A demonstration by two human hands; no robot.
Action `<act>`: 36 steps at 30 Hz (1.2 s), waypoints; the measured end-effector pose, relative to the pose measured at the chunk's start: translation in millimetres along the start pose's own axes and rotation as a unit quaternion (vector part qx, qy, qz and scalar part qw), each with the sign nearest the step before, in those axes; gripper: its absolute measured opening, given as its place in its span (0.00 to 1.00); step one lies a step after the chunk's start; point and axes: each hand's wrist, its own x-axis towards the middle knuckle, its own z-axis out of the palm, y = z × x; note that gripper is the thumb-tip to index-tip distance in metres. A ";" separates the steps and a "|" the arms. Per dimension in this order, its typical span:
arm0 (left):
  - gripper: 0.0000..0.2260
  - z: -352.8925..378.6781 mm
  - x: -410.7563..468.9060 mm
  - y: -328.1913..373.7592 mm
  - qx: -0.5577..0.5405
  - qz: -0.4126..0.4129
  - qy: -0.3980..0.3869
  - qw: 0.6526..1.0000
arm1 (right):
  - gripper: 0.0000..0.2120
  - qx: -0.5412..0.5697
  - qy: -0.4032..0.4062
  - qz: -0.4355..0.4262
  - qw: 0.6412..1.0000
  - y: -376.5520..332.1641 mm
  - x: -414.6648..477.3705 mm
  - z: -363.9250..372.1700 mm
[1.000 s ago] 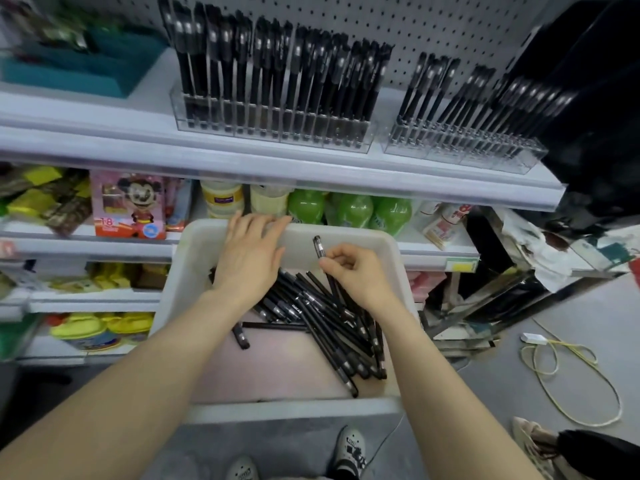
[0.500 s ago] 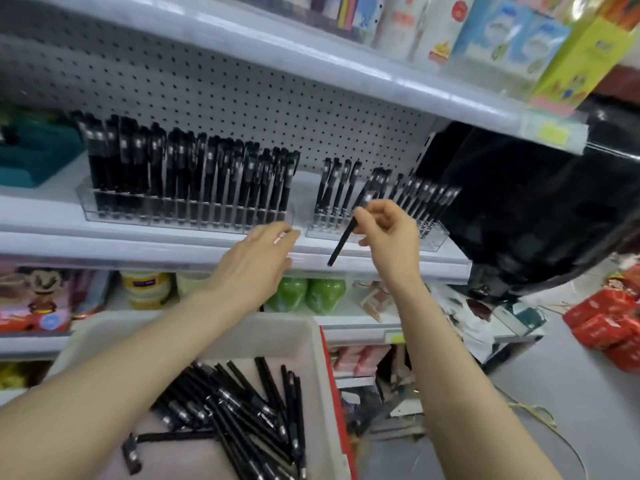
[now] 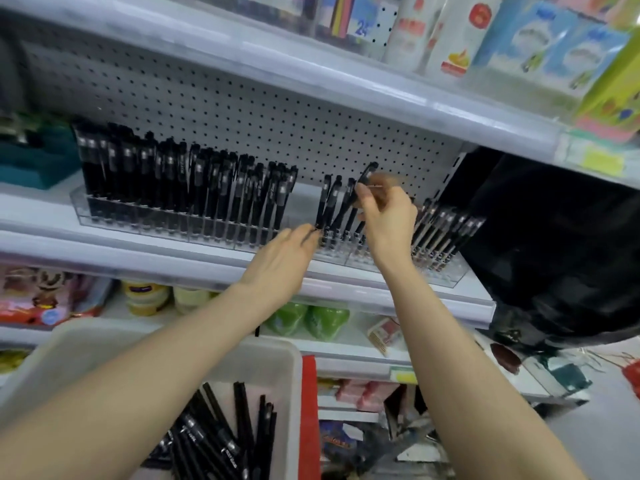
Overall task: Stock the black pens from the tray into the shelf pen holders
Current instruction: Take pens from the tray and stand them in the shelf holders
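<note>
A person's right hand (image 3: pixel 388 220) pinched a slim black pen (image 3: pixel 364 177) between thumb and fingertips, holding it tilted over the left end of the right clear plastic pen holder (image 3: pixel 446 276). The pen's lower end pointed down among the few pens standing there; whether it sat in a slot could not be told. The left hand (image 3: pixel 282 261) reached out flat, fingers straight and close together, with the tips touching the front wall of the same holder, just left of the right hand.

Both holders stood on a white metal shelf (image 3: pixel 138 261) backed by a white perforated panel (image 3: pixel 277 126). A large black bag (image 3: pixel 554 254) filled the space to the right of the shelf. Nearest the camera, below the forearms, sat a white plastic tray (image 3: pixel 86 336) with a heap of loose black pens (image 3: pixel 221 441) lying in its right half.

On the far left of the shelf, the long left clear plastic pen holder (image 3: pixel 114 221) was packed with a row of upright black pens (image 3: pixel 180 181). At the right end of the right holder, a smaller leaning row of black pens (image 3: pixel 446 233) stood close together. Green plastic bottles (image 3: pixel 311 320) stood on the shelf below, between the two forearms.
</note>
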 end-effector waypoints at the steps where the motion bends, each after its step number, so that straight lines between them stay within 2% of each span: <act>1: 0.32 0.7 0.8 0.1 -0.001 -0.003 0.007 1.000 | 0.08 -0.010 -0.013 -0.001 1.000 2.8 2.2 2.7; 6: 0.30 2.3 1.1 2.2 0.004 -0.008 0.030 1.000 | 0.09 -0.093 -0.093 -0.006 0.991 21.1 1.0 17.4; 9: 0.31 5.8 -0.5 3.8 -0.005 -0.015 0.045 0.999 | 0.08 -0.089 -0.106 0.008 0.990 28.0 -0.9 22.4; 16: 0.28 1.7 -6.3 3.3 -0.030 0.005 0.038 0.999 | 0.11 -0.132 -0.094 -0.007 0.987 18.8 -11.5 16.7; 20: 0.26 -18.2 -29.0 -8.3 -0.047 0.042 0.032 0.998 | 0.14 -0.120 -0.021 0.018 0.992 4.2 -37.6 10.8; 22: 0.22 -33.5 -47.2 -21.0 -0.062 0.054 0.029 0.996 | 0.13 -0.107 0.003 0.037 0.994 -4.4 -59.8 12.6; 26: 0.16 -46.7 -96.9 -63.3 -0.079 0.064 0.031 0.994 | 0.06 -0.083 0.000 0.060 0.995 -17.0 -120.0 33.5; 30: 0.15 -26.5 -150.0 -107.3 -0.086 0.043 -0.018 0.995 | 0.04 -0.109 -0.065 0.103 0.987 -22.4 -187.8 57.1; 34: 0.17 3.8 -186.5 -127.0 -0.074 0.058 -0.017 0.995 | 0.06 -0.129 -0.122 0.171 0.969 -20.8 -242.8 74.6; 36: 0.19 10.9 -192.5 -130.1 -0.074 0.064 -0.012 0.995 | 0.06 -0.165 -0.175 0.211 0.948 -21.4 -261.3 82.3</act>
